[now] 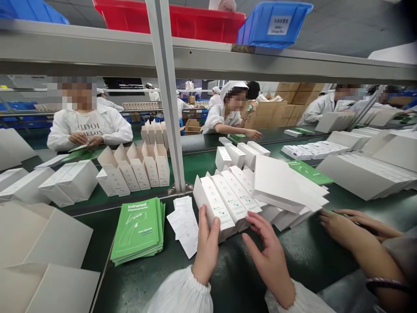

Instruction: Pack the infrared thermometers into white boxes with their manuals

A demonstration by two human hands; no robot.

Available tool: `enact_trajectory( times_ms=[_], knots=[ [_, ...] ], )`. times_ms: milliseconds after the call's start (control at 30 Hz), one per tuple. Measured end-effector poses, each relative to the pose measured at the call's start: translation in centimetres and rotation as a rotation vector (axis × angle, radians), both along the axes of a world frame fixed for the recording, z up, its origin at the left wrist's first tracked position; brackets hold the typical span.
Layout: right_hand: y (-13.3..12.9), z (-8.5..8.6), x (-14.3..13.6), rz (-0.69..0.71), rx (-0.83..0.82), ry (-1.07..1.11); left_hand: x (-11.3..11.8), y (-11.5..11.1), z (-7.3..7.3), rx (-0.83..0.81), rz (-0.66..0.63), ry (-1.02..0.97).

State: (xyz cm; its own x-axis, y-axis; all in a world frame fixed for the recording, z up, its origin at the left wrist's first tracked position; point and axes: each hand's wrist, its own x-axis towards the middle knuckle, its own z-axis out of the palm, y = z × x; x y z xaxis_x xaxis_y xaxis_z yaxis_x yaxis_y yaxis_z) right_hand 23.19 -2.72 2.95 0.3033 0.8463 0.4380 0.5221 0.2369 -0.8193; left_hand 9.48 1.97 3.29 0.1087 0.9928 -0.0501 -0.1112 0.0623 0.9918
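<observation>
1. The white thermometer boxes (224,202) lie in a leaning row on the dark green belt (293,256), just in front of the person, at the middle of the view.
2. The left hand (206,245) grips the nearest box of the row at its near end, thumb on the printed top face and fingers curled round its left side.
3. The right hand (269,256) is open, fingers spread and loosely bent, its fingertips at the near edge of the row; whether they touch the boxes I cannot tell.
4. A stack of flat white cartons (289,187) rests on the far right end of the row, tilted.
5. A pile of green infrared thermometer manuals (138,228) lies to the left of the hands, and a small heap of white printed leaflets (184,224) sits between the manuals and the boxes.
6. A co-worker's hand (339,224) reaches in from the right and lies on the belt just beside the cartons, fingers extended.
7. A grey metal upright (167,108) rises behind the leaflets and carries a shelf with a red bin (182,19) and a blue bin (273,24).
8. Open upright white boxes (137,167) stand beyond the upright on the left, and people in white coats sit across the line.
</observation>
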Motion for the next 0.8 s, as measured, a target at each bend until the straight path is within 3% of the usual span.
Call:
enact_trajectory(
  times_ms=[200, 333, 500, 633, 700, 800],
  knots=[
    [0.3, 0.2, -1.3, -0.033, -0.025, -0.066, -0.1, 0.2, -0.2, -0.004, 0.014, -0.005],
    [-0.1, 0.8, -1.8, 0.022, -0.077, -0.018, 0.2, 0.1, -0.1, 0.006, 0.017, -0.028],
    [0.6, 1.1, -2.2, 0.161, -0.05, 0.318, 0.4, 0.1, -0.1, 0.012, 0.042, -0.054],
    [1.1, 1.3, -2.7, 0.23, -0.167, 0.499, 0.4, 0.1, 0.2, 0.015, 0.056, -0.063],
    [1.0, 1.7, -3.2, 0.271, -0.201, 0.56, 0.4, -0.3, 0.8, 0.012, 0.056, -0.069],
    [0.2, 2.5, -4.1, 0.326, -0.125, 0.67, 0.2, -1.4, 2.3, 0.006, 0.103, -0.075]
  ],
)
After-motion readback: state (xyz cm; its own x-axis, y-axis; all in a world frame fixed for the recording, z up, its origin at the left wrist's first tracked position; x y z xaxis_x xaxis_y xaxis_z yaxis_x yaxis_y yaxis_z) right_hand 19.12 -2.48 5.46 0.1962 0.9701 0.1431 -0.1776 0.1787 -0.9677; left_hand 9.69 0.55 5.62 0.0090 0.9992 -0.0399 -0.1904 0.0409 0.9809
